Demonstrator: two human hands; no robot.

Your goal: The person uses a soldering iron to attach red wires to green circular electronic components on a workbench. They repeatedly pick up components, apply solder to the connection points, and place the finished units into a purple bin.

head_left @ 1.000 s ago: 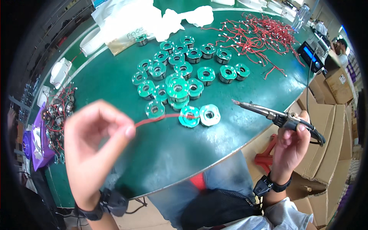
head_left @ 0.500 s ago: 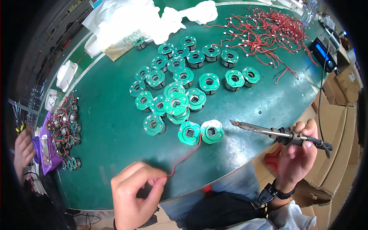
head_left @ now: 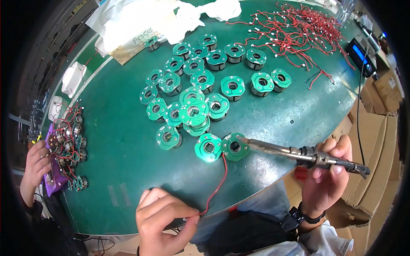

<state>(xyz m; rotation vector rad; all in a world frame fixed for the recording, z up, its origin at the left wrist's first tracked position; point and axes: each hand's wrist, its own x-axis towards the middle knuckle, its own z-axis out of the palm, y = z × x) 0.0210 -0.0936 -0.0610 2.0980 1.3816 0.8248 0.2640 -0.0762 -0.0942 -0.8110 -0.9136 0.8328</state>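
Note:
My left hand [head_left: 164, 219] pinches the lower end of a red wire [head_left: 224, 174] near the front table edge. The wire runs up to the rim of a round green circuit board [head_left: 201, 150] that sits on a metal core with a square hole. Touching it on the right is a second green board [head_left: 232, 157]. In my right hand [head_left: 326, 181] is a soldering iron [head_left: 277, 149], gripped by its handle and pointing left. Its tip overlaps the upper right of that second board; whether they touch I cannot tell.
Several more green-board cores [head_left: 232, 85] stand behind, one stacked on another. A tangle of red wires [head_left: 299, 34] lies far right, beside a soldering station [head_left: 361, 55]. At left, another person's hand [head_left: 37, 166] is at a purple tray [head_left: 53, 183] near wired cores. Cardboard boxes [head_left: 371, 149] stand right.
The soldering iron has swung left, bringing its tip over the second board. My left hand has shifted right and nearer with the wire. The other person's hand has moved to the purple tray.

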